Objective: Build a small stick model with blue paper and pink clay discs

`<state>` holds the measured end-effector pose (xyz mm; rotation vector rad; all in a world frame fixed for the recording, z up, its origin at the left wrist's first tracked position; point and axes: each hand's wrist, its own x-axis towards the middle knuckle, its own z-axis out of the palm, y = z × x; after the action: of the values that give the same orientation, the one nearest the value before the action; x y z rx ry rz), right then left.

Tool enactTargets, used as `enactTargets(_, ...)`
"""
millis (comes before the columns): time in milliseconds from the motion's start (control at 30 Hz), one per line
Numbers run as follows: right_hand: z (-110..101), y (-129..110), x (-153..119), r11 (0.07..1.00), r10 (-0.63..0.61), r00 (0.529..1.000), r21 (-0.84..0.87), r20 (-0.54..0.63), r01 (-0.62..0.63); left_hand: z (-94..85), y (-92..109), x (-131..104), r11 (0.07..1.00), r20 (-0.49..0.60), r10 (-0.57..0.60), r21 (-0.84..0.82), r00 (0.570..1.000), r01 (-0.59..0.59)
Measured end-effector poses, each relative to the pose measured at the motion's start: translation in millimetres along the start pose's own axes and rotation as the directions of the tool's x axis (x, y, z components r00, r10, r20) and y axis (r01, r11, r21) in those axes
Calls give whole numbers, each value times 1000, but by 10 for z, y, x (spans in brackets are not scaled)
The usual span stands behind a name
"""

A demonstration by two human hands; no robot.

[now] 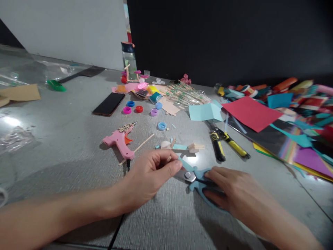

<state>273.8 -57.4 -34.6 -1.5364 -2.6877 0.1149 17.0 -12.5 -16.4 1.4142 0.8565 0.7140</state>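
My right hand has its fingers through the handles of light blue scissors. The blades point left, partly hidden behind my left hand. Between thumb and fingers, that hand pinches a light blue paper strip, which reaches toward the scissors' pivot. The tip of a small wooden stick also shows among its fingers. Just beyond lies a small assembly of wooden pieces and light blue paper. To the left of it are a pink glue gun and a thin wooden stick.
Yellow-and-black pliers lie right of centre, beside red paper and heaped craft supplies. Several bottle caps, a phone and bundled sticks are farther back. A water bottle stands near the dark wall.
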Motion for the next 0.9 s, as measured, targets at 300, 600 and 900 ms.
enactTargets(300, -155, -239, 84, 783, 181, 943, 621, -280, 34, 103, -29, -13, 997, 93, -55, 50, 994, 51)
enactTargets(600, -160, -379, 182, 684, 212, 943, 728, -257, 44, 160, -48, -63, 981, 185, -183, -27, 966, 191)
enactTargets(900, -162, -386, 166, 748, 173, 942, 660, -289, 65, 178, -241, -100, 944, 284, -266, -115, 921, 308)
